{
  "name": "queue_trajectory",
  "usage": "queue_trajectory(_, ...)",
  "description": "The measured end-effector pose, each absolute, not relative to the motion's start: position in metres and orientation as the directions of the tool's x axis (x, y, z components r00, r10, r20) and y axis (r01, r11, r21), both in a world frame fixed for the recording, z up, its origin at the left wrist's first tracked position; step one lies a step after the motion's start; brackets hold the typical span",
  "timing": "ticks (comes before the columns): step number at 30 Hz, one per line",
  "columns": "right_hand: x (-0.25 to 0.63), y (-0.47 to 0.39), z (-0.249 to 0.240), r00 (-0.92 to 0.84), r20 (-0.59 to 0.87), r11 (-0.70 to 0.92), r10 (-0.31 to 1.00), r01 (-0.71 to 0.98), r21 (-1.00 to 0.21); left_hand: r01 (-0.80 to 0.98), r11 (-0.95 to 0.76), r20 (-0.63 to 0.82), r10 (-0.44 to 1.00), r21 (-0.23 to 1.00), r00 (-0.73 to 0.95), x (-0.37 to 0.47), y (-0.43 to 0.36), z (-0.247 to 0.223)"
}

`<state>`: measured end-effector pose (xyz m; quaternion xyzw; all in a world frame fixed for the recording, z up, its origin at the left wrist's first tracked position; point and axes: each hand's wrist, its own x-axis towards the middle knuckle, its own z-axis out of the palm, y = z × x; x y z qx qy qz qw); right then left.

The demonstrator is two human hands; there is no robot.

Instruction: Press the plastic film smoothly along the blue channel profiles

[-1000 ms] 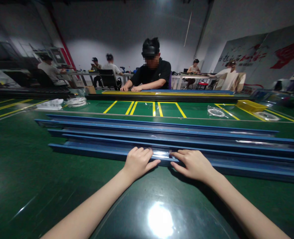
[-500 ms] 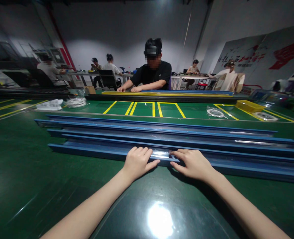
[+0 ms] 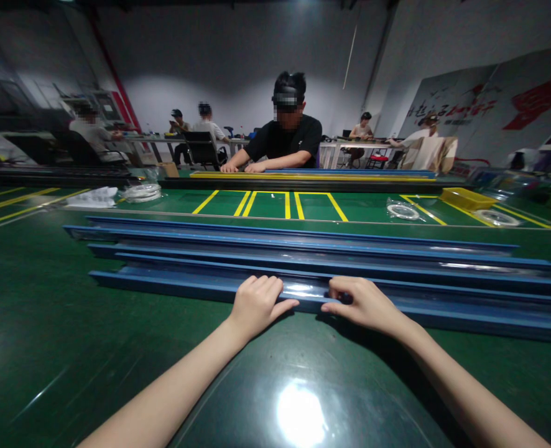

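The nearest long blue channel profile (image 3: 177, 283) lies across the green table, its hollow side up and a shiny clear strip visible inside. My left hand (image 3: 257, 302) is closed over its near wall, fingers inside the channel and thumb along the outer face. To the right, my right hand (image 3: 362, 302) has its fingers curled into the same channel, with the thumb by the near wall. Under those fingers shows a small dark object (image 3: 345, 298), too hidden to name. More blue profiles (image 3: 266, 238) lie parallel just behind.
Farther back on the green table (image 3: 130, 373) are yellow tape outlines (image 3: 269, 193), coils of pale tubing (image 3: 142, 191) and a yellow tray (image 3: 467, 199). A co-worker (image 3: 287, 137) in black works opposite at a yellow profile (image 3: 313, 177). Other people sit behind.
My right hand has shifted slightly right, and its fingers have curled in more, with the dark object now showing beneath them. My left hand stays in place on the profile.
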<state>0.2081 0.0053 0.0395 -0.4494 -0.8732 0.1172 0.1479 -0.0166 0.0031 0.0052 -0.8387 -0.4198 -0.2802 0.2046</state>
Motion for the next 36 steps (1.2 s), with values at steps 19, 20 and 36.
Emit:
queue_trajectory(19,0.2012,-0.0011,0.0384,-0.593,0.113,0.596,0.797,0.803,0.011,0.808,-0.564,0.588,0.599,-0.173,0.544,-0.0169,0.0046,0.0026)
queue_trajectory(20,0.2006,-0.0019,0.0377,-0.597,0.117,0.596,0.794,0.802,0.049,0.808,-0.563,0.588,0.6,-0.172,0.543,-0.0168,0.0046,0.0025)
queue_trajectory(36,0.2022,-0.0026,0.0335,-0.614,0.125,0.603,0.779,0.789,0.119,0.807,-0.564,0.59,0.595,-0.177,0.545,-0.0156,0.0042,0.0029)
